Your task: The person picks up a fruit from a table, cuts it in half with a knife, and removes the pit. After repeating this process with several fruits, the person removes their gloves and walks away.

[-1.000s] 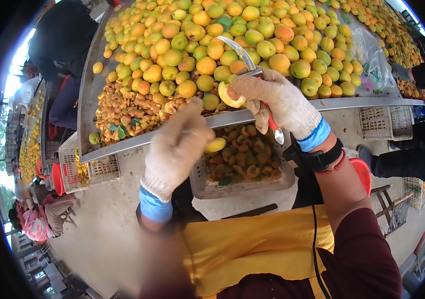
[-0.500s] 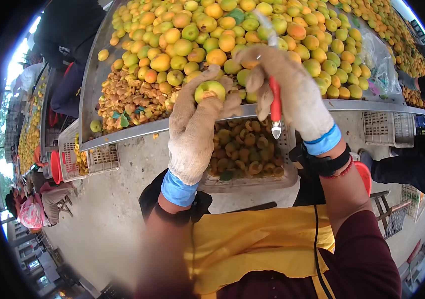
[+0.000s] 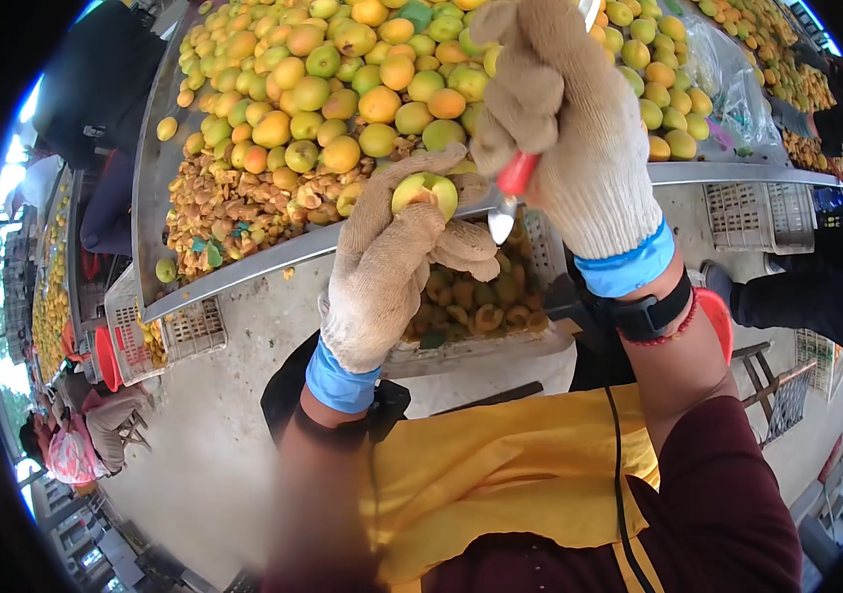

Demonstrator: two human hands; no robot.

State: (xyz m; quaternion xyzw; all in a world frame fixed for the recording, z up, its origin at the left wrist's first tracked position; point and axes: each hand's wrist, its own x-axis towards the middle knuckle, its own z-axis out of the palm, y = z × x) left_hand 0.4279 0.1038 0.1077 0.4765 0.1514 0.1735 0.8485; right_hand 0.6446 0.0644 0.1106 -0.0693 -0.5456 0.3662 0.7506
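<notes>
A green-yellow fruit with an opening in its near side (image 3: 424, 195) is held in the gloved fingers of my left hand (image 3: 387, 252), above the metal table's front edge (image 3: 293, 255). Just right of it, my right hand (image 3: 580, 138), also gloved, is closed round a red-handled tool (image 3: 517, 174); its pointed metal tip faces down, apart from the fruit. Whole yellow, orange and green fruits (image 3: 342, 99) are heaped behind my hands. Brown-orange pieces (image 3: 214, 203) lie in a pile on the left of the table.
Below the table edge stands a crate of cut fruit (image 3: 481, 346), partly hidden by my hands. White crates (image 3: 194, 331) are at the left, others (image 3: 748, 212) at the right. A seated person (image 3: 71, 435) is far left; a person's dark-clothed leg (image 3: 817, 301) shows right.
My right hand has risen and turned with the red-handled tool, its tip now nearer the fruit. The fruit in my left hand now shows an open side. The whole view has shifted slightly.
</notes>
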